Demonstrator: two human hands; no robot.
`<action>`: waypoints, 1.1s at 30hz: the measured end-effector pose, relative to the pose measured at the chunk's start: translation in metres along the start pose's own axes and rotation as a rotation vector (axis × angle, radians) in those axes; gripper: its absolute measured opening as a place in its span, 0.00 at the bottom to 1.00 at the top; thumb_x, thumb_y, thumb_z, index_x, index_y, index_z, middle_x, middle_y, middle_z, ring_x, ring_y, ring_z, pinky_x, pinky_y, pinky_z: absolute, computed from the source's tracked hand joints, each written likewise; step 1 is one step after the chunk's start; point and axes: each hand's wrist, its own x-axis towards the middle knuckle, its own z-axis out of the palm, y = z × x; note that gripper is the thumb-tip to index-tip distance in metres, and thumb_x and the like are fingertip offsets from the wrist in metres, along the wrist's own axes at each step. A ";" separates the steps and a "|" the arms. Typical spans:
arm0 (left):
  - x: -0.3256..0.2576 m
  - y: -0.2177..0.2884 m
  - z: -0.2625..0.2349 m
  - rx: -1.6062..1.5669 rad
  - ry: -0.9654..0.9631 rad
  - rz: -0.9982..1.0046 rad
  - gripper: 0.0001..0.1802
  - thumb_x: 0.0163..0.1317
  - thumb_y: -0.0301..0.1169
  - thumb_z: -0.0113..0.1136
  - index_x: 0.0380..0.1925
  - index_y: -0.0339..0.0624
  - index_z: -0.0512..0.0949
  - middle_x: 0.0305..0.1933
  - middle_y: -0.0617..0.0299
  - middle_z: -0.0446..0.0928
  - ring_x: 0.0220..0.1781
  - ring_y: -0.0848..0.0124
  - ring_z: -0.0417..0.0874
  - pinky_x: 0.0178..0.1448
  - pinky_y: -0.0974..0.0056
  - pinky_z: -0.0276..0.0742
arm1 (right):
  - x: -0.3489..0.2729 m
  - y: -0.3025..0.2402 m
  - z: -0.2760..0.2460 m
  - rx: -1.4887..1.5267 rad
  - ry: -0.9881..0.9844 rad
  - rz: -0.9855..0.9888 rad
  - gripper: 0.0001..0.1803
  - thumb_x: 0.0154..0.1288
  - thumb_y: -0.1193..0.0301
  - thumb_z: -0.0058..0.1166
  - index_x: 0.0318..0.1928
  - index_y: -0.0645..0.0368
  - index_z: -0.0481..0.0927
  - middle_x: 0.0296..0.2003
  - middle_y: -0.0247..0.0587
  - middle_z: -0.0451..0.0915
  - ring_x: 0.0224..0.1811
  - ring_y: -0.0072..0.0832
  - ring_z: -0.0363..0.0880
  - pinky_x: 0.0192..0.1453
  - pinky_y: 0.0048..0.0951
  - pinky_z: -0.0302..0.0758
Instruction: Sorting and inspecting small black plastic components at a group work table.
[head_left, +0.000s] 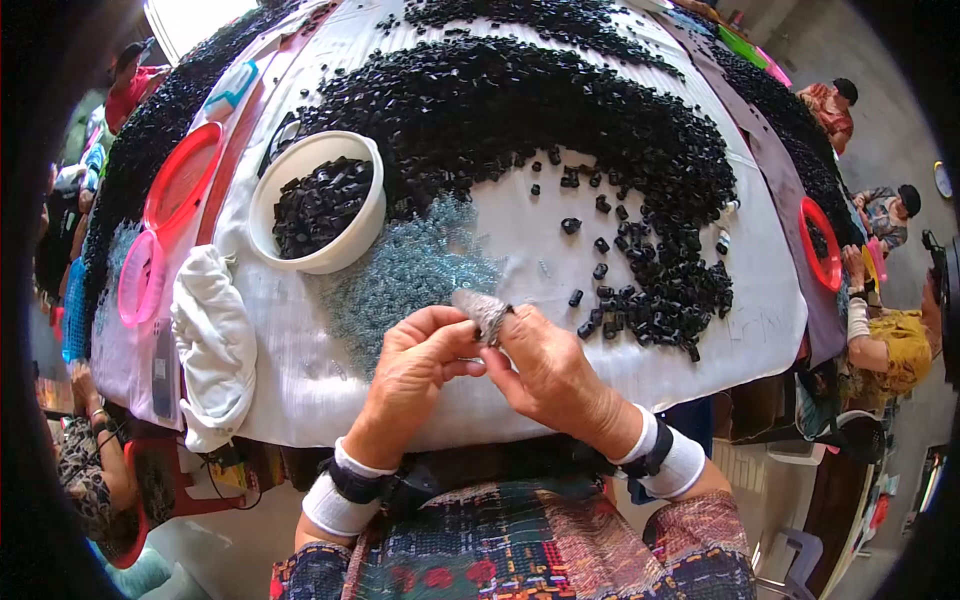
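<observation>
My left hand (420, 365) and my right hand (548, 368) meet above the near middle of the white cloth (640, 362), fingers closed in a pinch. A grey, rough-looking wrap (484, 312) shows at the fingertips between them, seemingly around a finger of my right hand. Something small and dark is partly visible there, but the fingers hide what it is. Just beyond lies a pile of small shiny blue-grey pieces (415, 270). Loose small black plastic parts (640, 290) are scattered to the right, and a large heap of them (560, 95) spreads across the far side.
A white tub (376, 215) of black parts stands left of the blue-grey pile. Beside it lies a bunched white cloth (212, 345). Farther left are a red basket (160, 210) and a pink basket (128, 300). At right sits another red basket (830, 270). Other people work around.
</observation>
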 end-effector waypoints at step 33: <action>-0.009 0.008 0.004 0.076 -0.013 0.087 0.12 0.57 0.26 0.64 0.41 0.34 0.77 0.34 0.58 0.81 0.33 0.73 0.82 0.34 0.71 0.80 | 0.026 0.018 -0.023 0.579 -0.082 0.606 0.16 0.56 0.83 0.51 0.46 0.63 0.69 0.36 0.35 0.74 0.40 0.15 0.72 0.45 0.19 0.71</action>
